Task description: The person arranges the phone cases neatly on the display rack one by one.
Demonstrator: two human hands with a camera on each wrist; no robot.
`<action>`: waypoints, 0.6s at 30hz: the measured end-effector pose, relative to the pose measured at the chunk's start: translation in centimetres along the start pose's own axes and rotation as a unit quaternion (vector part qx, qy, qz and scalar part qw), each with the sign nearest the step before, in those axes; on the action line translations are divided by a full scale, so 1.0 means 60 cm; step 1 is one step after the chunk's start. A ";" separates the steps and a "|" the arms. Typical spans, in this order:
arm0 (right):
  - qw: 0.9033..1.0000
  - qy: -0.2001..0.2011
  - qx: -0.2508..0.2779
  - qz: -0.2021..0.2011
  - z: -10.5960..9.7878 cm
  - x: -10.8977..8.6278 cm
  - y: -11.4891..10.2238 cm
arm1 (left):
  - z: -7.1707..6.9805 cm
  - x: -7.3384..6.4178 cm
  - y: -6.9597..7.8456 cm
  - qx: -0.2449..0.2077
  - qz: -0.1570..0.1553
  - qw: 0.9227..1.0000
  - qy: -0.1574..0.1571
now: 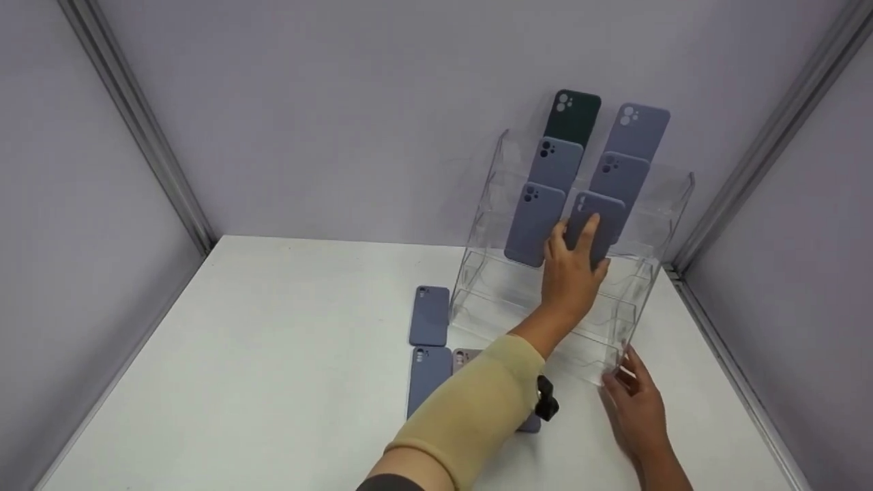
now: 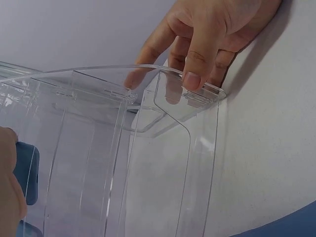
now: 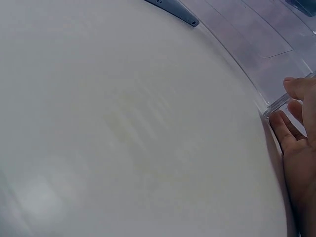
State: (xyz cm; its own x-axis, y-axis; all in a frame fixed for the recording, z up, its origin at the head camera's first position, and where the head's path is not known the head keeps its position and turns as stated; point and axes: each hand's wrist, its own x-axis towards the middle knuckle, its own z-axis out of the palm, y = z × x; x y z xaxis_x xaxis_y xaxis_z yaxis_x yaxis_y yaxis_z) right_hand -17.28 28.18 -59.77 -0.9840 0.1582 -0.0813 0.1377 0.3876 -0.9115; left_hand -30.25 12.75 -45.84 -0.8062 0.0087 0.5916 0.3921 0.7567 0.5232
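Note:
My left hand (image 1: 571,273) holds a blue-grey phone case (image 1: 600,208) at the right column of a clear acrylic display stand (image 1: 491,300). Its index finger lies along the case's face, the others at the sides. In the left wrist view, part of that hand (image 2: 7,182) shows at the left edge beside a blue case (image 2: 27,173). The stand's front right bottom corner is pinched by my right hand (image 1: 641,412), thumb on one side and fingers on the other. This right hand (image 3: 301,153) also grips the corner in the right wrist view.
Upright on the stand lean a dark green case (image 1: 574,116), a lavender case (image 1: 641,129) and several blue-grey cases (image 1: 535,221). Left of the stand, cases (image 1: 430,317) lie flat on the white table (image 1: 286,354), some partly hidden under my left sleeve (image 1: 470,409). Pale walls enclose the table.

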 end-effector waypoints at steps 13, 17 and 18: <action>1.000 0.001 0.008 -0.002 -0.003 0.002 0.003 | 0.014 -0.007 0.003 0.119 0.007 0.992 -0.035; 1.000 -0.003 0.009 0.001 -0.004 0.002 0.005 | 0.012 -0.006 0.001 0.138 0.009 0.989 -0.046; 1.000 -0.005 0.008 0.002 -0.004 0.002 0.006 | 0.012 -0.006 0.000 0.143 0.010 0.989 -0.048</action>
State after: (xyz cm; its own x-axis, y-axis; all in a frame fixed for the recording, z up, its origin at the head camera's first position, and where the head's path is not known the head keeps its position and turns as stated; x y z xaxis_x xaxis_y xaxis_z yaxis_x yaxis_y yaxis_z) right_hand -17.34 28.54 -60.01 -0.9846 0.1508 -0.0884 0.1393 0.3718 -0.9178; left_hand -30.27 13.24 -46.48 -0.8426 0.0771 0.5329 0.2789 0.9091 0.3095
